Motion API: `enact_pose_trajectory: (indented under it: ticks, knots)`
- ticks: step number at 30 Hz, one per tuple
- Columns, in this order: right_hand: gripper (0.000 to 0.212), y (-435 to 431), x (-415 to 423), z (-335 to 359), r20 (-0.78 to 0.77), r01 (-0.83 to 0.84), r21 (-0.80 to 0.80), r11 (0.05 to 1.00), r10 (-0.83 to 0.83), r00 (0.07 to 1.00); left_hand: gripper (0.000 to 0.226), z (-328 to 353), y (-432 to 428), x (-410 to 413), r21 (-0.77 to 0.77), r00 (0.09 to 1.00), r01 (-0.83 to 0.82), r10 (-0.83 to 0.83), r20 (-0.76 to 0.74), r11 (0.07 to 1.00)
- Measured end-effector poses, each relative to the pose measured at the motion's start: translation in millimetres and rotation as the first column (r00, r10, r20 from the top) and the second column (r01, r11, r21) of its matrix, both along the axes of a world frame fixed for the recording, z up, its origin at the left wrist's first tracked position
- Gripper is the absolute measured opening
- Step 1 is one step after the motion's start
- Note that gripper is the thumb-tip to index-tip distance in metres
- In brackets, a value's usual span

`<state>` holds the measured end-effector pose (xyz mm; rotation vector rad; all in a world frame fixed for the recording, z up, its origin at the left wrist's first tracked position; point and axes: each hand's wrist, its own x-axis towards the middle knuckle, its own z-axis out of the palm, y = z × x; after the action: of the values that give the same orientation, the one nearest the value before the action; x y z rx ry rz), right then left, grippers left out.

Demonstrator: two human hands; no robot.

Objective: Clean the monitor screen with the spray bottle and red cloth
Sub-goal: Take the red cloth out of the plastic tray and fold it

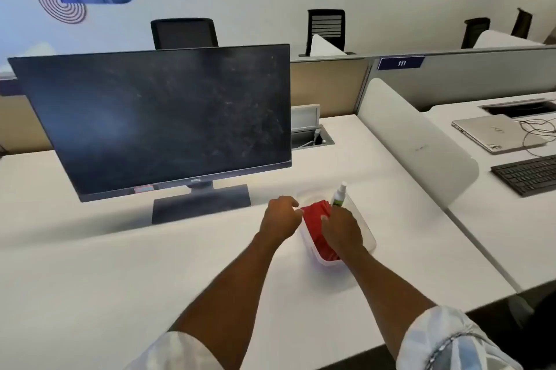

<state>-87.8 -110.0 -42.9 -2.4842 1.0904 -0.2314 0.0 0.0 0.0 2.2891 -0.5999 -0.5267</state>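
Observation:
The black monitor stands on the white desk, its dark screen streaked with smudges and dust. To its right sits a clear plastic container holding a folded red cloth and a small white spray bottle with a green label, upright at the far end. My right hand lies on the cloth, its fingers at the bottle's base and hiding it; what they grip is hidden. My left hand hovers at the container's left rim, fingers curled and apart, holding nothing that I can see.
The white desk runs left and toward me. A white divider panel stands to the right; beyond it are a laptop with cables and a black keyboard. A cable hatch is open behind the monitor.

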Motion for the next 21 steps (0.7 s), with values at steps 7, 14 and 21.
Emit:
enact_pose_trajectory:
  ticks: [7,14,21]
  knots:
    - [0.025,-29,-1,-13,-0.102,0.047,0.155,0.987,-0.031,0.994,0.021,2,-48,-15,-0.073,0.92,0.053,-0.077,-0.384,0.996]
    - [0.031,-40,3,-34,-0.165,0.018,0.183,0.983,0.012,0.986,0.016,-4,-74,-11,-0.082,0.752,-0.131,0.045,-0.657,0.988]
    - [0.029,-43,10,-41,-0.186,0.049,0.197,0.979,-0.012,0.983,0.02,-16,-85,-13,-0.026,0.753,-0.21,0.145,-0.641,0.977]
